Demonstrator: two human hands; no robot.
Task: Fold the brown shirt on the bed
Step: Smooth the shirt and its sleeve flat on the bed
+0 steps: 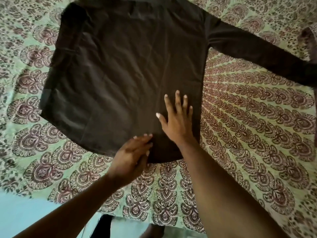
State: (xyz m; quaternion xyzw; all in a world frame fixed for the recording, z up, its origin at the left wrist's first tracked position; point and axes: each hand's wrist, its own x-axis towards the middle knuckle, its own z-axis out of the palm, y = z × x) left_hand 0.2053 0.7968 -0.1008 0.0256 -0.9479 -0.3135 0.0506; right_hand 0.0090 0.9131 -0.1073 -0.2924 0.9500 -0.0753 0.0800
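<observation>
The dark brown long-sleeved shirt point(123, 69) lies flat on the bed point(248, 126), hem toward me. Its left side is folded in over the body, so no left sleeve shows. The right sleeve point(257, 54) stretches out to the right edge of view. My right hand point(178, 117) rests flat on the lower right part of the shirt, fingers spread. My left hand point(133, 153) lies at the hem's near edge, fingers straight and together, blurred; whether it pinches the cloth is unclear.
A green bedsheet with a maroon paisley print covers the bed. Its near edge point(130, 219) runs along the bottom, with a pale blue floor point(20, 212) below at the left. A foot point(151, 232) shows beneath the bed edge.
</observation>
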